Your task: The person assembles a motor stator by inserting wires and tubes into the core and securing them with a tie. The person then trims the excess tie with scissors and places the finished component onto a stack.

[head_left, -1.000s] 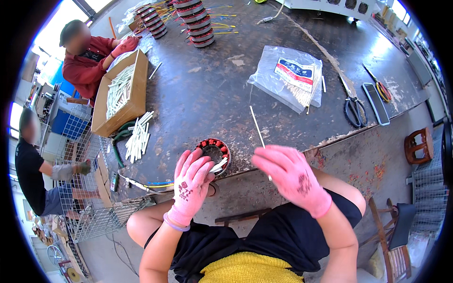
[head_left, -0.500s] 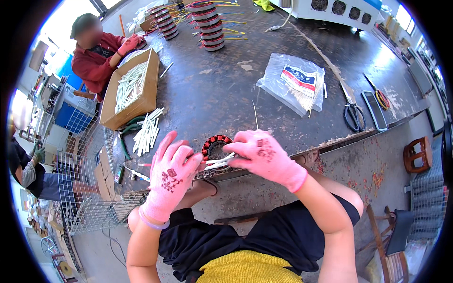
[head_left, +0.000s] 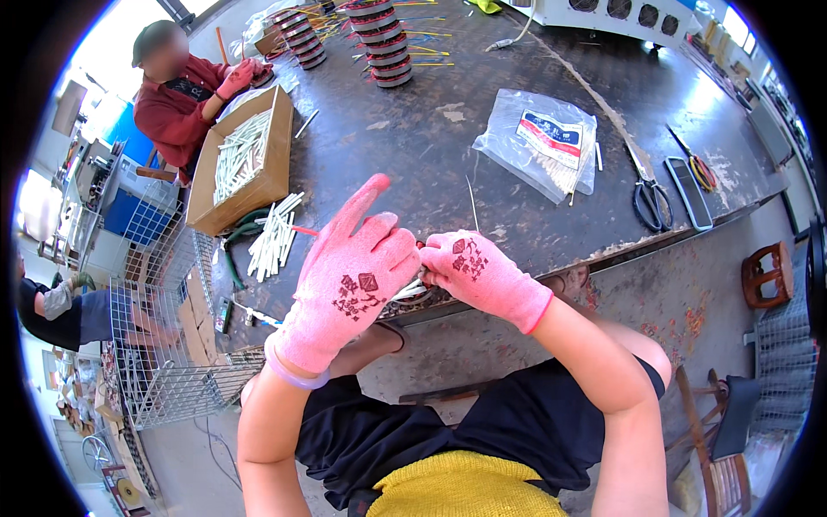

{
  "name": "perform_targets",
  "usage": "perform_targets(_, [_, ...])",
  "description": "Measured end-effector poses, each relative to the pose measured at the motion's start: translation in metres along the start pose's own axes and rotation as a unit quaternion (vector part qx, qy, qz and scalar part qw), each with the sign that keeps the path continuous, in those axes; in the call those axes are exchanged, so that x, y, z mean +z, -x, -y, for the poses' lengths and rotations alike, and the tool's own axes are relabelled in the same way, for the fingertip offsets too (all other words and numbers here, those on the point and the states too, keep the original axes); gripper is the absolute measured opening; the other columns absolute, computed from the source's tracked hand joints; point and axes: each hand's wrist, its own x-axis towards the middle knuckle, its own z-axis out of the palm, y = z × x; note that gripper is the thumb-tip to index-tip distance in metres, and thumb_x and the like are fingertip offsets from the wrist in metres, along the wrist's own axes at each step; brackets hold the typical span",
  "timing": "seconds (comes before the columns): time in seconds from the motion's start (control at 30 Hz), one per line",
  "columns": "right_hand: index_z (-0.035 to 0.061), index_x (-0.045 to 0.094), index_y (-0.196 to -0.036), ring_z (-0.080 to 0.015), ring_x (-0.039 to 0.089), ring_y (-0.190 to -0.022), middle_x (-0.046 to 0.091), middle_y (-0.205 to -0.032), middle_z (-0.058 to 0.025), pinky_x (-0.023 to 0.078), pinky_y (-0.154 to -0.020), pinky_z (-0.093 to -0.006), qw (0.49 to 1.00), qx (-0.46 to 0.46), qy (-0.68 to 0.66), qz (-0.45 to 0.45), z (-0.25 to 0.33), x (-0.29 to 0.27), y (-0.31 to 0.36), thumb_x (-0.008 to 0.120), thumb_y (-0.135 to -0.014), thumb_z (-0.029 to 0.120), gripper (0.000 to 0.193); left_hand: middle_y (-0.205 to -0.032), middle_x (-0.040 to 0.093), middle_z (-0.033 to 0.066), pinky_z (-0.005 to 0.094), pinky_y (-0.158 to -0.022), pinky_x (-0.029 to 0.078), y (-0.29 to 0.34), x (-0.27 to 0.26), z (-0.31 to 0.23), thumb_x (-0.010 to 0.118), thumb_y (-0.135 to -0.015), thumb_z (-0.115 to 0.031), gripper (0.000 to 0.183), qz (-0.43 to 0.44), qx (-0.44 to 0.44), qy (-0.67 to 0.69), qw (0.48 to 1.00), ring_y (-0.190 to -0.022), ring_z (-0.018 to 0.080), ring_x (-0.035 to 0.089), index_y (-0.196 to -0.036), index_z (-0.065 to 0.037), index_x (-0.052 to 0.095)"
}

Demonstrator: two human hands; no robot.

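My left hand [head_left: 353, 276], in a pink printed glove, has its index finger stretched out and the other fingers curled toward the right hand. A thin red piece [head_left: 305, 231] sticks out beside it. My right hand [head_left: 474, 271], gloved alike, is pinched closed against the left fingertips; what it grips is hidden. Under both hands, at the table's near edge, is the wound stator ring, almost wholly covered. White leads or sleeves [head_left: 408, 291] show below the fingers. A thin pale strand [head_left: 473, 205] rises behind the right hand.
White tubes [head_left: 274, 241] lie left, near a cardboard box [head_left: 280, 164] full of them and green-handled pliers [head_left: 231, 263]. Stacked stators [head_left: 383, 52] stand far. A plastic bag [head_left: 508, 138], scissors [head_left: 652, 207] and phone [head_left: 687, 194] lie right. A co-worker [head_left: 177, 112] sits far left.
My left hand has moved right and up to meet the right hand, its index finger now extended. The stator ring, visible between the hands before, is now mostly covered.
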Motion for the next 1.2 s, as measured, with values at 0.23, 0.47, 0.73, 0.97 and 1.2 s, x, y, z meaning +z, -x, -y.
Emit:
perform_targets(0.23, [0.0065,0.067,-0.097,-0.0302,0.064,-0.090,0.064,-0.093,-0.0095,0.052,-0.076,-0.0419,1.000,-0.002,0.007,-0.026,0.002,0.002,0.005,0.072,-0.083,0.018,0.018,-0.087,0.058,0.0020,0.0503,-0.111,0.044,0.017,-0.009,-0.002,0.073,-0.062,-0.012,0.024,0.021,-0.056,0.020,0.998,-0.106,0.0228,0.063,-0.084,-0.012,0.065])
perform_targets(0.47, [0.0087,0.071,-0.101,-0.0296,0.067,-0.087,0.067,-0.095,-0.0085,0.054,-0.075,-0.0401,0.990,-0.038,-0.117,-0.073,-0.008,0.019,0.010,0.074,-0.084,0.016,0.019,-0.107,0.064,0.0054,0.0519,-0.113,0.040,0.071,0.004,-0.015,0.078,-0.074,-0.014,0.029,0.069,-0.166,0.059,0.982,-0.117,0.0286,0.060,-0.102,-0.011,0.069])
perform_targets(0.73, [0.0062,0.068,-0.101,-0.0311,0.065,-0.092,0.065,-0.102,-0.0098,0.054,-0.079,-0.0398,0.992,-0.036,-0.108,-0.049,-0.007,0.017,0.011,0.074,-0.084,0.013,0.019,-0.112,0.065,0.0076,0.0515,-0.111,0.040,0.068,0.061,-0.057,0.081,-0.073,-0.025,0.045,-0.052,-0.222,0.127,0.965,-0.113,0.0282,0.061,-0.111,-0.009,0.064])
perform_targets(0.97, [0.0031,0.064,-0.107,-0.0301,0.062,-0.102,0.060,-0.112,-0.0122,0.052,-0.087,-0.0378,0.977,0.001,-0.206,0.056,-0.010,-0.002,0.008,0.075,-0.082,0.010,0.028,-0.105,0.064,0.0041,0.0524,-0.112,0.039,0.070,0.079,-0.060,0.086,-0.062,-0.019,0.051,-0.067,-0.276,0.201,0.938,-0.110,0.0264,0.061,-0.107,-0.012,0.064])
perform_targets(1.2, [0.0028,0.065,-0.103,-0.0295,0.061,-0.105,0.059,-0.112,-0.0113,0.051,-0.089,-0.0374,0.969,-0.038,-0.227,0.093,-0.019,0.001,-0.001,0.076,-0.080,0.007,0.026,-0.102,0.065,0.0027,0.0530,-0.111,0.039,0.073,0.087,-0.058,0.086,-0.059,-0.017,0.046,-0.097,-0.274,0.256,0.922,-0.107,0.0256,0.061,-0.100,-0.013,0.066])
